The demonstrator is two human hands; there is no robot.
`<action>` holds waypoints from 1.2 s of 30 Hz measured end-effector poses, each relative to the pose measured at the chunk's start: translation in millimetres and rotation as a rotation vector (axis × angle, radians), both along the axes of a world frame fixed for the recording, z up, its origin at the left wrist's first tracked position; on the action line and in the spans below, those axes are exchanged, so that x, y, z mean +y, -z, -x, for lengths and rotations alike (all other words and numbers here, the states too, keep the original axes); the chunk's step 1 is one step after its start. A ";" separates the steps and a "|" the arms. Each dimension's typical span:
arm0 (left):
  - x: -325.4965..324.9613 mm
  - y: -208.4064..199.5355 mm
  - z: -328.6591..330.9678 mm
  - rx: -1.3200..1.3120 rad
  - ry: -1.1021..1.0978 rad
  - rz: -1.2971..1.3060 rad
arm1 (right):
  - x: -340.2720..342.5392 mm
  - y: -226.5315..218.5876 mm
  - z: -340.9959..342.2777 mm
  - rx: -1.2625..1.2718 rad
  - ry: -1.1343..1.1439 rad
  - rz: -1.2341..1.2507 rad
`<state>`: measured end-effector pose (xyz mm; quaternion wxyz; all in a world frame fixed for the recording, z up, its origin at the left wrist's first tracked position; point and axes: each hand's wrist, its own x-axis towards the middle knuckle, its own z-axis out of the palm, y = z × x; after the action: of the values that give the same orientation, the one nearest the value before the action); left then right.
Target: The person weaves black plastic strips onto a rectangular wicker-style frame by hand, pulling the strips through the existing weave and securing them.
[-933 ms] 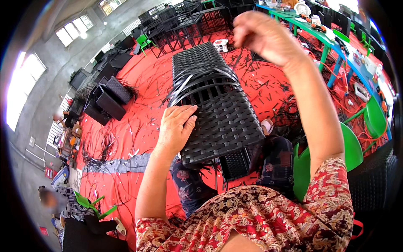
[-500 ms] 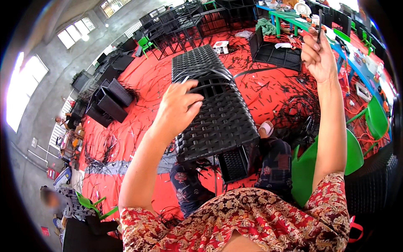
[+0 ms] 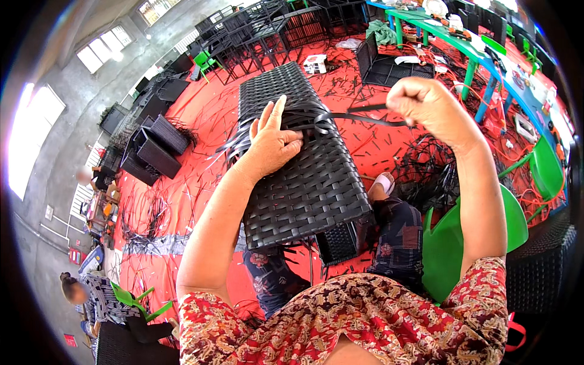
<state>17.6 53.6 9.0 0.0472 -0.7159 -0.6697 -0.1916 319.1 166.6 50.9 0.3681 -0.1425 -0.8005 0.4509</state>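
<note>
Well left of the black wicker furniture piece [image 3: 304,194], a co-worker [image 3: 112,298] sits; nearer to it, dark woven boxes [image 3: 157,143] stand on the red floor covering [image 3: 210,131]. The left hand [image 3: 271,143], fingers spread, rests on the piece's top, which stands before the wearer's knees. From that top a thin black strip [image 3: 377,121] runs rightward, pinched by the right hand [image 3: 435,112]. Right of the piece, tangled strips [image 3: 429,167] crowd the floor, a green chair [image 3: 511,219] stands close, and a cluttered green table [image 3: 469,80] lies beyond.
</note>
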 end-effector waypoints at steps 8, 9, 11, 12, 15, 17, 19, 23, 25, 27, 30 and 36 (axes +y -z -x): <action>0.4 4.9 7.4 -0.121 0.071 -0.035 | -21.5 5.9 52.4 -0.240 0.065 -0.173; 0.1 4.2 6.4 -0.122 0.067 -0.034 | -22.3 7.0 57.1 -0.252 0.087 -0.196; 0.7 3.7 3.0 -0.107 0.050 -0.030 | -22.2 10.4 64.9 -0.268 0.136 -0.257; 1.1 4.2 2.6 -0.101 0.041 -0.029 | -21.7 12.5 68.7 -0.271 0.163 -0.294; 4.6 9.4 6.5 -0.109 0.051 -0.053 | -28.5 12.8 78.0 -0.287 0.242 -0.353; 5.4 8.2 5.6 -0.101 0.035 -0.033 | -28.6 18.8 87.1 -0.305 0.293 -0.436; 7.5 4.6 2.0 -0.101 0.026 -0.013 | -28.1 20.0 89.9 -0.315 0.256 -0.380; 9.1 -2.4 -2.0 -0.157 0.027 0.034 | -18.2 34.3 95.9 -0.293 0.193 -0.343; 13.3 -5.4 1.0 -0.185 0.066 0.030 | -17.8 37.6 94.9 -0.243 0.179 -0.347; 12.0 -4.7 0.0 -0.408 0.146 -0.048 | -21.7 29.7 90.5 -0.120 0.275 -0.623; 12.0 -1.0 2.9 -0.886 0.234 -0.124 | -32.2 9.9 86.4 0.143 0.354 -0.996; 0.6 -4.5 10.9 -1.237 0.371 -0.274 | -51.2 0.7 133.9 -0.137 -0.013 -0.211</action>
<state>6.7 54.3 13.4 -0.2896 -0.5650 -0.4083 -0.6559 185.2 115.4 50.2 0.3226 -0.1284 -0.8676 0.3559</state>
